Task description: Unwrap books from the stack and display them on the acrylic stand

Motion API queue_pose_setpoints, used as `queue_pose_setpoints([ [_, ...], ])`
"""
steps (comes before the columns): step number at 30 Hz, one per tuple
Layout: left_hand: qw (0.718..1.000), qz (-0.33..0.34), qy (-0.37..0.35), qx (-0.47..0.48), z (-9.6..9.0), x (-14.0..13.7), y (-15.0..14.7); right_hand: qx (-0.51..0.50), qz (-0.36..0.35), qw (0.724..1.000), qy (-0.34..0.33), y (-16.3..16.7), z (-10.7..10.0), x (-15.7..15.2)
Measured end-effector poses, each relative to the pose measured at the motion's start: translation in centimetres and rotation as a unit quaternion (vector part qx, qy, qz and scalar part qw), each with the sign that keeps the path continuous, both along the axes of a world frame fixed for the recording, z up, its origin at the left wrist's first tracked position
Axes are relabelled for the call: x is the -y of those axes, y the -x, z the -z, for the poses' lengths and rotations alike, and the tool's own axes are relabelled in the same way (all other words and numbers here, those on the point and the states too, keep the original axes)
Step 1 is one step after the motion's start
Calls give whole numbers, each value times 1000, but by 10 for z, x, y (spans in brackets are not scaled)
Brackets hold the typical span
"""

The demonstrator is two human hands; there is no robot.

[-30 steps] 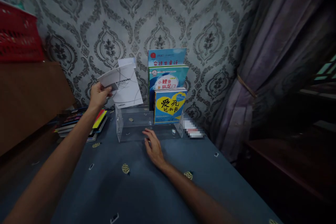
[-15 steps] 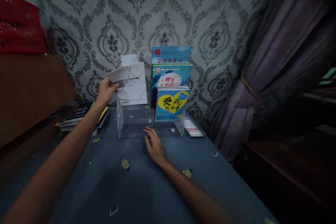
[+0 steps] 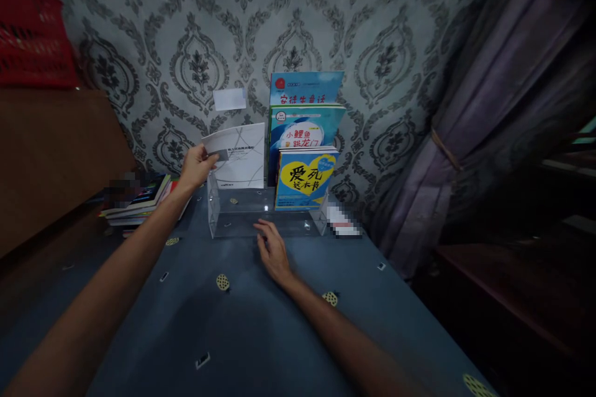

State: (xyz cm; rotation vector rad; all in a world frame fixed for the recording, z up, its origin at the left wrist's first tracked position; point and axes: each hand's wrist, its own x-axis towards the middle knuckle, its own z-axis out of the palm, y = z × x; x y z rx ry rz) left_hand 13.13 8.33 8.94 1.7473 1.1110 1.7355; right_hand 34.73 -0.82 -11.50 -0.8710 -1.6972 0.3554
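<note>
Patterned wallpaper [image 3: 307, 56] behind; our left hand [image 3: 197, 167] pinches the white booklet [image 3: 249, 164], lower than before; right hand [image 3: 274, 255] loosely spread.

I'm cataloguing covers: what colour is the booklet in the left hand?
The booklet is white with thin grey curving lines, best seen in the head view.

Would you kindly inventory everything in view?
Tablecloth: one, blue, below
Stand: one, clear, centre
Upright books: at least three, mostly blue, on stand
Booklet: one, white, left of books
Rectangle: one, whitish, above booklet
Book stack: one, multicoloured, left
Blurred item: one, whitish, right of stand
Basket: one, red, upper left
Panel: one, brown, below basket
Wallpaper: one, grey, behind
Curtain: one, purplish, right
Furniture: one, reddish, far right
Left hand: one, bare, holding booklet
Right hand: one, bare, before stand
</note>
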Motion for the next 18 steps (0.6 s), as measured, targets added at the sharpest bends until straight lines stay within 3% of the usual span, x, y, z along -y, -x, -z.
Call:
queue_pose_setpoints([
  [10, 997, 33, 69, 23, 22, 12, 19, 6, 3, 1000, -1, 0, 2, -2],
  [18, 995, 34, 67, -63, 48, 13, 23, 7, -1, 1000, 3, -1, 1, -1],
])
